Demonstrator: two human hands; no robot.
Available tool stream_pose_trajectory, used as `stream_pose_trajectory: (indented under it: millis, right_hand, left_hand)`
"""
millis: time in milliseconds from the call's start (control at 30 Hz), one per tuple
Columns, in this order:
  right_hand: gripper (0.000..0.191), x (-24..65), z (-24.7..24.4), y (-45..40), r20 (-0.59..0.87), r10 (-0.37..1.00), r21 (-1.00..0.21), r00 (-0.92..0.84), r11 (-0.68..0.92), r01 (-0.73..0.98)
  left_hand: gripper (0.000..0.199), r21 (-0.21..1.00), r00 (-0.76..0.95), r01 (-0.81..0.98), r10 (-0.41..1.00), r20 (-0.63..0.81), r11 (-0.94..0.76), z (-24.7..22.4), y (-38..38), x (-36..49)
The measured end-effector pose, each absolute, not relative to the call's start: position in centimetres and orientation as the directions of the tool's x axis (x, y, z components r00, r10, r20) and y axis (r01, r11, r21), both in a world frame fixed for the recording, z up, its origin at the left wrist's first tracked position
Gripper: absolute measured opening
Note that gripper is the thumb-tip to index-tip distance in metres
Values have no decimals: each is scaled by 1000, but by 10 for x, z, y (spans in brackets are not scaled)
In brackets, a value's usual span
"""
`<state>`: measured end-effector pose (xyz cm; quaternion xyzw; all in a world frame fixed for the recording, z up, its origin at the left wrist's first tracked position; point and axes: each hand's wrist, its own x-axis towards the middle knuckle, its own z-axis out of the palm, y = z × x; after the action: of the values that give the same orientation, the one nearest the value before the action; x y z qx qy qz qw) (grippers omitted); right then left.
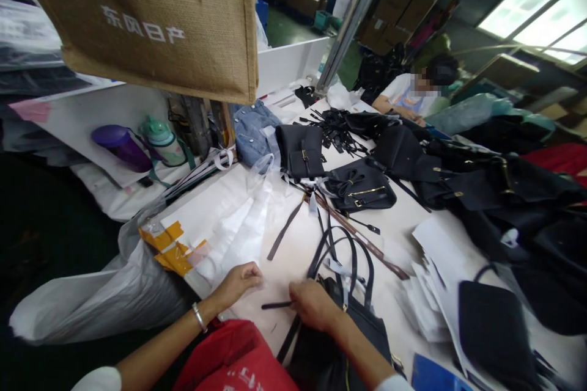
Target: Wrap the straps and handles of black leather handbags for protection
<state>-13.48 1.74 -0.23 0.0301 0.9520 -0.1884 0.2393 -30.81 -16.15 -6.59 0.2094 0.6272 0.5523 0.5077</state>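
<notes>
My right hand (313, 304) is closed around a narrow black strap (276, 305), whose end sticks out to the left of the fingers. Under that forearm lies a black handbag (321, 354) with two tall looped handles (355, 253) and gold-coloured zips. My left hand (239, 284), with a silver bangle on the wrist, is curled with thumb and fingers together over the white table (287, 259). Anything between its fingers is too small or hidden to make out. A dark flat strip (285, 230) lies on the table beyond both hands.
Black bags (364, 186) and a tangle of black straps (339, 128) cover the far table. White sheets (428, 281) are stacked at right. Clear plastic (247, 220) lies at left. A burlap bag (160, 24) hangs overhead. Another person (408, 95) sits across the table.
</notes>
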Motion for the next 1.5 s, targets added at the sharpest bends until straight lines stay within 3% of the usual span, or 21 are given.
stream_pose_trajectory:
  millis: [133, 267, 700, 933, 1100, 1300, 1500]
  right_hand:
    - [17, -124, 44, 31, -406, 210, -553, -889, 718, 422]
    - [15, -124, 58, 31, -386, 302, -606, -872, 630, 486]
    - [27, -135, 50, 25, -394, 187, -397, -900, 848, 350]
    - [30, -147, 49, 24, -432, 57, -393, -900, 886, 245]
    - [36, -157, 30, 3, -393, 52, -356, -918, 912, 205]
    - [49, -146, 18, 4, -325, 36, -435, -945, 881, 183]
    - [15, -136, 11, 30, -379, 114, -357, -918, 897, 259]
  left_hand:
    - [12, 915, -428, -277, 814, -392, 295, -68, -163, -313]
    - [9, 916, -420, -280, 822, -385, 286, -71, -161, -313]
    - [10, 947, -421, -108, 849, -320, 303, -47, -157, -306]
    - [13, 942, -353, 93, 895, -272, 323, -27, -150, -300]
    - [14, 954, -295, 72, 920, -257, 290, -26, -139, -289]
    - [17, 938, -322, 129, 908, -269, 323, -30, -134, -285]
    - [12, 910, -354, 205, 894, -275, 361, -29, -134, -289]
